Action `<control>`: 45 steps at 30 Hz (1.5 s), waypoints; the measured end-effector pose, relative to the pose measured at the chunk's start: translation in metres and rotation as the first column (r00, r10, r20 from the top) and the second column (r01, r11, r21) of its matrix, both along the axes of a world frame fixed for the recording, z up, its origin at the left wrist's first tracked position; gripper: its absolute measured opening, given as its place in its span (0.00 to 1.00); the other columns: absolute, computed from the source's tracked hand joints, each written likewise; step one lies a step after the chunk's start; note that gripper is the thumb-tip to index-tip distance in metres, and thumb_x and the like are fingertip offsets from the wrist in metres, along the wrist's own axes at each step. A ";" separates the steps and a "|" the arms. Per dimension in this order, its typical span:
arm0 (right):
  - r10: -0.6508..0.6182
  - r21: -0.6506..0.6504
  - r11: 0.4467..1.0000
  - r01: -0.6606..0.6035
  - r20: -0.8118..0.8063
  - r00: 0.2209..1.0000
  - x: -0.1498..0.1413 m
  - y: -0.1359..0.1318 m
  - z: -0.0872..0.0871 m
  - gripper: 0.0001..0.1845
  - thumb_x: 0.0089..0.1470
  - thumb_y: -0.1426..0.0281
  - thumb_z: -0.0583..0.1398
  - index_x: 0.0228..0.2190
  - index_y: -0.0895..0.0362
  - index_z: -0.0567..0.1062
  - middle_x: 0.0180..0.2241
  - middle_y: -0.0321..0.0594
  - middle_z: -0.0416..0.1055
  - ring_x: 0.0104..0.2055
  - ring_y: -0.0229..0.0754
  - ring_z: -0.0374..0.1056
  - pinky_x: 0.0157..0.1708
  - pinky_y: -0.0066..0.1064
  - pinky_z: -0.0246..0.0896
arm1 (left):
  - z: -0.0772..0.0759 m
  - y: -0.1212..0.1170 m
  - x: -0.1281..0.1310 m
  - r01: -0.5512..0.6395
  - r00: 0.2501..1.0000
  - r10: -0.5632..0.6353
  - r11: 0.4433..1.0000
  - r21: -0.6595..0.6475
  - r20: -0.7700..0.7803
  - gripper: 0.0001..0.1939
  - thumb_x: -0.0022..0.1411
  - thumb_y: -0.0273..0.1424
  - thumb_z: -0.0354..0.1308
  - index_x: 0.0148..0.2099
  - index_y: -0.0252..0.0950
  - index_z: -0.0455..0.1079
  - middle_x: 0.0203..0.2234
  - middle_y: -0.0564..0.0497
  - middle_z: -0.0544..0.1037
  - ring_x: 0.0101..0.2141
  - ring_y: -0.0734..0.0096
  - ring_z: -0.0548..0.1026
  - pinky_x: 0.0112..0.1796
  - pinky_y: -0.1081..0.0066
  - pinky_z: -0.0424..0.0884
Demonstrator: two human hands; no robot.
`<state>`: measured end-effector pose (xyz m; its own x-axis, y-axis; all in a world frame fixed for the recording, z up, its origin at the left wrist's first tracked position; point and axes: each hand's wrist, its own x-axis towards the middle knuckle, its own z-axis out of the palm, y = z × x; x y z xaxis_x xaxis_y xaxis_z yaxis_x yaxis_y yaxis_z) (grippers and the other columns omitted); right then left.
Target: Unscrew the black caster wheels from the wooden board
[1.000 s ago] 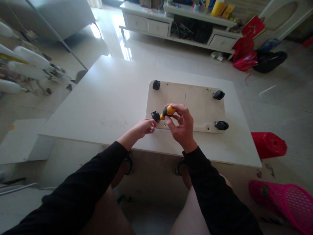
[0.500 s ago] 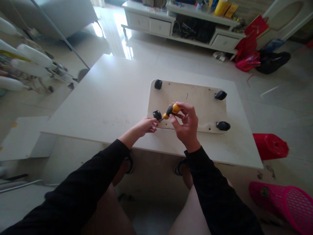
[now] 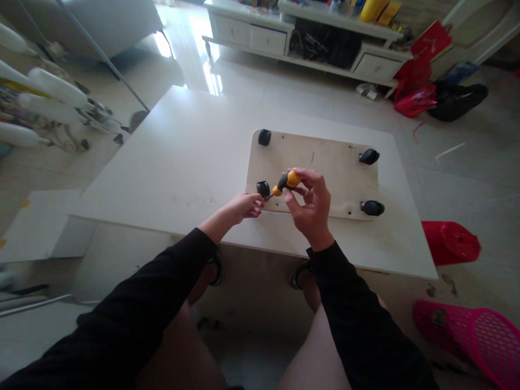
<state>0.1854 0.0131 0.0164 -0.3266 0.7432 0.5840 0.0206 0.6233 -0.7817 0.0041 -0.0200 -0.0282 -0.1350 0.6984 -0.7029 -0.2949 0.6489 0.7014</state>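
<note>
A pale wooden board [image 3: 333,181] lies on the white table [image 3: 162,157], with black caster wheels standing up at its corners. My right hand [image 3: 311,208] is closed round a yellow and black screwdriver [image 3: 286,181], which tilts down to the left. Its metal tip reaches the base of the near-left caster [image 3: 263,188]. Right at that tip, the thumb and forefinger of my left hand [image 3: 246,207] are pinched together, and its other fingers curl over the board's edge. What the pinch holds is too small and hidden to make out.
A far-left caster [image 3: 264,137], a far-right caster [image 3: 369,157] and a near-right caster [image 3: 372,208] sit on the board. Right of the table are a red plastic stool [image 3: 450,242] and a pink basket [image 3: 479,336]. A white cabinet [image 3: 268,40] stands beyond.
The view has shifted very slightly. Both hands and the screwdriver stay in nearly the same place at the near-left caster.
</note>
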 end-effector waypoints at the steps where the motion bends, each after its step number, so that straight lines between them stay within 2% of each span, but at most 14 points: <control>1: 0.000 -0.003 1.000 0.000 -0.002 1.000 0.000 0.000 0.000 0.21 0.61 0.71 0.63 0.54 0.44 0.70 0.53 0.39 0.74 0.54 0.43 0.76 0.45 0.37 0.83 | -0.001 0.000 0.000 0.002 1.000 -0.002 1.000 0.002 0.001 0.06 0.63 0.27 0.65 0.35 0.33 0.72 0.26 0.53 0.73 0.20 0.80 0.68 0.23 0.76 0.65; 15: 0.067 0.028 0.997 -0.068 0.017 0.998 0.000 -0.001 0.004 0.22 0.63 0.72 0.62 0.56 0.44 0.70 0.55 0.41 0.73 0.57 0.45 0.75 0.49 0.41 0.82 | -0.001 0.001 0.000 0.001 1.000 -0.001 1.000 -0.001 -0.012 0.05 0.65 0.26 0.62 0.34 0.34 0.72 0.26 0.51 0.74 0.20 0.79 0.69 0.24 0.75 0.66; 21: -0.106 0.112 0.988 0.103 0.013 0.994 -0.003 -0.003 0.012 0.16 0.61 0.64 0.68 0.50 0.43 0.77 0.47 0.38 0.72 0.50 0.43 0.74 0.42 0.37 0.83 | -0.002 0.000 0.000 0.002 1.000 -0.002 1.000 0.008 -0.014 0.05 0.63 0.27 0.63 0.33 0.33 0.72 0.26 0.51 0.74 0.21 0.78 0.68 0.24 0.74 0.66; 23: -0.132 0.099 0.987 0.130 0.013 0.991 -0.003 -0.004 0.012 0.14 0.63 0.65 0.66 0.50 0.43 0.78 0.47 0.38 0.73 0.50 0.43 0.74 0.44 0.39 0.83 | -0.003 0.001 -0.001 0.005 1.000 -0.005 1.000 0.006 -0.014 0.04 0.63 0.27 0.63 0.34 0.33 0.73 0.25 0.51 0.73 0.21 0.78 0.68 0.24 0.74 0.66; 26: -0.094 0.078 0.993 0.092 0.016 0.995 -0.002 -0.004 0.012 0.18 0.67 0.68 0.60 0.56 0.44 0.74 0.53 0.40 0.76 0.56 0.46 0.75 0.53 0.44 0.81 | -0.006 0.001 -0.001 0.010 1.000 -0.010 1.000 0.008 -0.018 0.05 0.62 0.26 0.64 0.33 0.33 0.72 0.26 0.51 0.73 0.21 0.78 0.69 0.24 0.74 0.66; 28: -0.071 0.077 0.995 0.069 0.020 0.997 -0.001 -0.004 0.012 0.20 0.67 0.69 0.58 0.58 0.44 0.73 0.57 0.41 0.76 0.60 0.47 0.74 0.55 0.47 0.80 | -0.007 0.001 -0.001 0.010 1.000 -0.010 1.000 0.010 -0.022 0.05 0.62 0.26 0.64 0.33 0.33 0.72 0.26 0.51 0.74 0.21 0.78 0.69 0.25 0.74 0.67; 30: -0.088 0.094 0.992 0.085 0.030 0.996 -0.001 -0.004 0.012 0.18 0.66 0.67 0.61 0.56 0.44 0.75 0.56 0.41 0.75 0.58 0.48 0.74 0.51 0.45 0.81 | -0.007 0.001 -0.001 0.011 1.000 -0.011 1.000 0.009 -0.027 0.05 0.62 0.27 0.64 0.33 0.33 0.72 0.26 0.51 0.74 0.22 0.78 0.69 0.25 0.75 0.66; 33: -0.139 0.104 0.985 0.135 0.027 0.990 -0.002 -0.004 0.011 0.17 0.62 0.65 0.66 0.53 0.43 0.78 0.50 0.40 0.73 0.50 0.45 0.75 0.45 0.42 0.83 | -0.004 0.001 0.000 0.014 0.999 -0.014 1.000 0.002 -0.030 0.04 0.62 0.27 0.64 0.34 0.34 0.73 0.26 0.51 0.74 0.22 0.78 0.69 0.25 0.75 0.66; 35: -0.122 0.092 0.988 0.120 0.014 0.992 -0.002 -0.004 0.011 0.18 0.65 0.67 0.63 0.55 0.42 0.77 0.50 0.39 0.74 0.51 0.45 0.75 0.48 0.43 0.83 | -0.003 0.001 0.000 0.013 0.999 -0.013 1.000 -0.007 -0.031 0.05 0.62 0.27 0.65 0.33 0.34 0.73 0.25 0.52 0.73 0.22 0.78 0.69 0.25 0.74 0.66; 37: -0.088 0.102 0.991 0.085 0.019 0.996 -0.002 -0.005 0.011 0.20 0.67 0.69 0.58 0.58 0.42 0.74 0.54 0.40 0.75 0.57 0.47 0.74 0.52 0.46 0.82 | -0.002 0.001 0.000 0.012 0.999 -0.013 1.000 -0.013 -0.037 0.05 0.62 0.27 0.65 0.33 0.34 0.72 0.25 0.52 0.73 0.22 0.78 0.69 0.26 0.74 0.66; 39: -0.092 0.128 0.988 0.086 0.041 0.995 -0.002 -0.005 0.011 0.19 0.67 0.68 0.59 0.57 0.43 0.75 0.56 0.42 0.74 0.59 0.49 0.74 0.52 0.47 0.82 | -0.002 0.001 0.000 0.017 0.999 -0.018 1.000 -0.013 -0.048 0.05 0.62 0.27 0.64 0.32 0.34 0.72 0.25 0.51 0.74 0.22 0.78 0.69 0.26 0.74 0.66; 43: -0.149 0.127 0.981 0.146 0.019 0.989 -0.003 -0.007 0.011 0.18 0.62 0.67 0.65 0.54 0.42 0.78 0.49 0.40 0.72 0.49 0.44 0.75 0.45 0.41 0.84 | -0.002 0.002 0.000 0.025 0.998 -0.026 1.000 -0.008 -0.055 0.06 0.63 0.27 0.62 0.32 0.34 0.72 0.25 0.51 0.74 0.22 0.77 0.70 0.26 0.74 0.67; 45: -0.125 0.104 0.987 0.126 -0.015 0.992 -0.004 -0.007 0.010 0.20 0.64 0.70 0.62 0.56 0.42 0.76 0.50 0.39 0.73 0.51 0.44 0.76 0.47 0.40 0.84 | -0.002 0.002 0.000 0.020 0.998 -0.021 1.000 -0.011 -0.061 0.06 0.63 0.27 0.63 0.32 0.34 0.72 0.25 0.51 0.74 0.22 0.77 0.70 0.26 0.74 0.67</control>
<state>0.1813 0.0058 0.0268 -0.2295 0.7126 0.6630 0.0975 0.6946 -0.7128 0.0046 -0.0181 -0.0299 -0.1640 0.6941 -0.7010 -0.2379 0.6618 0.7109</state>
